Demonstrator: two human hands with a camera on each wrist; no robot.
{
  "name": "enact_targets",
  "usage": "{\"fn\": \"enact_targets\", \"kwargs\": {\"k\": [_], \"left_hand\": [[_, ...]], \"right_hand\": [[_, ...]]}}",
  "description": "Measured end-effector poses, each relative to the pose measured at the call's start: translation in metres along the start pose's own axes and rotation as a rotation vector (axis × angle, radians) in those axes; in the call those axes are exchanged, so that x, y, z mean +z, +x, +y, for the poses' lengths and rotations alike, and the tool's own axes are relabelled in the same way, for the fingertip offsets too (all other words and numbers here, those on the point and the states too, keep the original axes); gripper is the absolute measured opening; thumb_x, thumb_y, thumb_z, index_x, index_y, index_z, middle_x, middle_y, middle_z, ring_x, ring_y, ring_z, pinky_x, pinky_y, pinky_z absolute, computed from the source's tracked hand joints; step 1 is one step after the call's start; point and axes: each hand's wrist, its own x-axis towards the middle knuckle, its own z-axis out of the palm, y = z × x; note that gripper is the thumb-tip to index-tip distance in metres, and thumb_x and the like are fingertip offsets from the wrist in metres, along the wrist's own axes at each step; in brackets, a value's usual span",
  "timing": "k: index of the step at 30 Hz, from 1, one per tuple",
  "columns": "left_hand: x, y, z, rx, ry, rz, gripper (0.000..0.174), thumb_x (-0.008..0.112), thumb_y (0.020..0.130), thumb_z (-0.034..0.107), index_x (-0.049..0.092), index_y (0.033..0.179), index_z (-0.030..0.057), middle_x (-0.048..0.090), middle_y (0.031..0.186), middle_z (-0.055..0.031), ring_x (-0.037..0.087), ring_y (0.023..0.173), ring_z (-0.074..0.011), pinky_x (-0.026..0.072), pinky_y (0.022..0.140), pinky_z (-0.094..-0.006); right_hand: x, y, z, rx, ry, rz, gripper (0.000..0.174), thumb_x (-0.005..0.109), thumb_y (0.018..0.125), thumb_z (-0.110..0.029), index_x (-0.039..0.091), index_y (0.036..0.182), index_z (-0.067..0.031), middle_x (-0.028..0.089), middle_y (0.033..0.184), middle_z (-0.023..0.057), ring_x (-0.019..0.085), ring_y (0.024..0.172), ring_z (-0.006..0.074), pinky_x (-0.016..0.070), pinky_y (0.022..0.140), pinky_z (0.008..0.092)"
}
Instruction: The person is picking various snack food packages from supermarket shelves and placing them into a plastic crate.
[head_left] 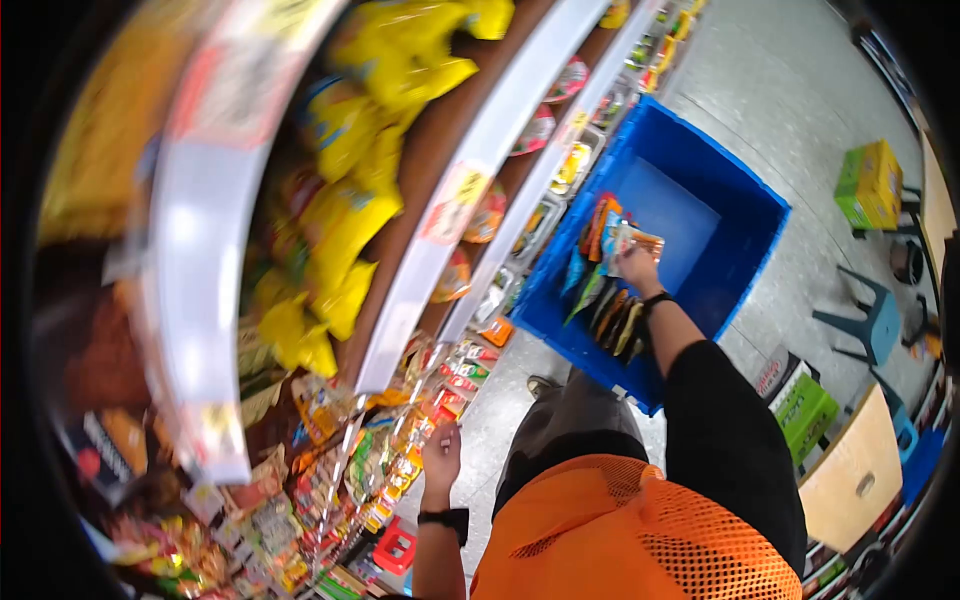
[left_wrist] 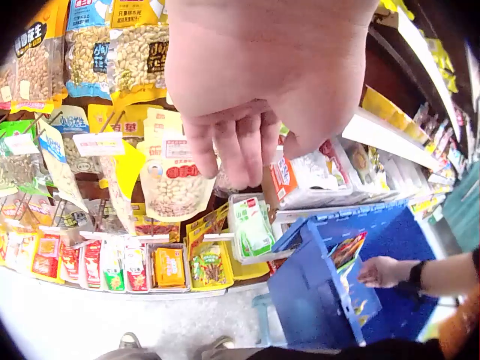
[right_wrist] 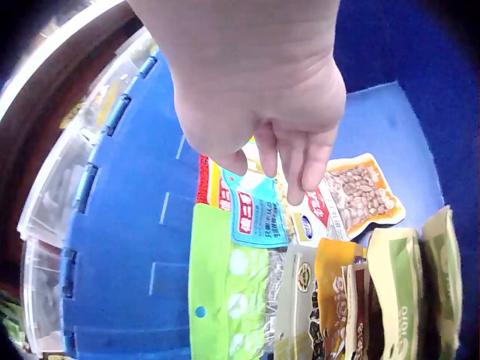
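My right hand (right_wrist: 277,112) reaches into a blue crate (head_left: 745,270), its fingers extended over upright snack packets. Its fingertips overlap a white, orange-edged packet of peanuts (right_wrist: 360,196) that leans across the row. Beside the thumb is a blue packet (right_wrist: 255,214); a bright green packet (right_wrist: 217,277) and several brown and cream packets stand nearer the camera. My left hand (head_left: 441,456) hangs loosely with nothing in it, in front of the shelves. In the left wrist view its relaxed fingers overlap a cream bag of nuts (left_wrist: 176,180) hanging on the rack.
Shelves with yellow bags (head_left: 350,220) and price strips rise on the left. Clear bins (head_left: 545,225) line the shelf beside the crate. A red stool (head_left: 396,546) is low at the left; a blue-grey stool (head_left: 868,325), green cartons (head_left: 805,415) and a wooden tabletop (head_left: 850,480) stand right.
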Motion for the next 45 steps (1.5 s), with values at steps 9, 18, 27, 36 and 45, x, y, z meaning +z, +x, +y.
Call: {"fn": "enact_targets", "kwargs": {"k": [9,18,27,36,45], "left_hand": [[-0.021,0.085,-0.009,0.178,-0.415,0.436,0.056,0.069,0.09,0.008,0.044,0.139,-0.0024,0.059,0.13,-0.017,0.061,0.105,-0.0207,0.0521,0.087,-0.0326],[-0.057,0.141,0.021,0.232,-0.757,0.436,0.086,0.077,0.079,0.0,0.029,0.149,0.0039,0.036,0.153,-0.0198,0.036,0.141,-0.0295,0.0395,0.111,-0.0401],[-0.06,0.123,0.023,0.213,-0.632,0.287,0.037,0.076,0.09,0.024,0.068,0.115,-0.0022,0.071,0.111,-0.0097,0.064,0.097,-0.0177,0.0493,0.087,-0.0334],[-0.039,0.121,-0.002,0.227,-0.668,0.344,0.042,0.072,0.094,0.036,0.07,0.099,-0.0058,0.073,0.094,-0.0096,0.066,0.082,-0.0159,0.0514,0.073,-0.0335],[-0.001,0.077,0.011,0.214,-0.687,-0.301,0.025,0.069,0.095,0.016,0.07,0.112,-0.0024,0.073,0.11,-0.0094,0.068,0.096,-0.016,0.0532,0.084,-0.0316]], "right_hand": [[-0.056,-0.138,-0.054,-0.469,-0.007,-0.016,0.021,0.067,0.08,-0.023,0.071,0.08,-0.0024,0.07,0.075,0.0184,0.07,0.072,0.0329,0.0549,0.069,0.0435],[-0.081,-0.265,-0.1,-0.633,-0.033,-0.056,0.025,0.07,0.084,-0.026,0.066,0.071,-0.0042,0.065,0.065,0.012,0.064,0.061,0.0272,0.0497,0.059,0.0408],[-0.082,-0.325,-0.106,-0.616,0.046,-0.042,0.025,0.07,0.085,-0.026,0.068,0.076,-0.0022,0.065,0.066,0.0136,0.064,0.062,0.0272,0.0495,0.06,0.0412],[-0.069,-0.34,-0.131,-0.634,0.036,-0.031,0.026,0.07,0.086,-0.027,0.068,0.078,-0.0019,0.065,0.068,0.0151,0.064,0.064,0.0293,0.0493,0.061,0.042],[-0.073,-0.344,-0.158,-0.599,0.164,-0.176,0.043,0.064,0.092,-0.041,0.064,0.073,-0.0021,0.061,0.063,0.0116,0.06,0.06,0.027,0.0477,0.06,0.0415]]}}
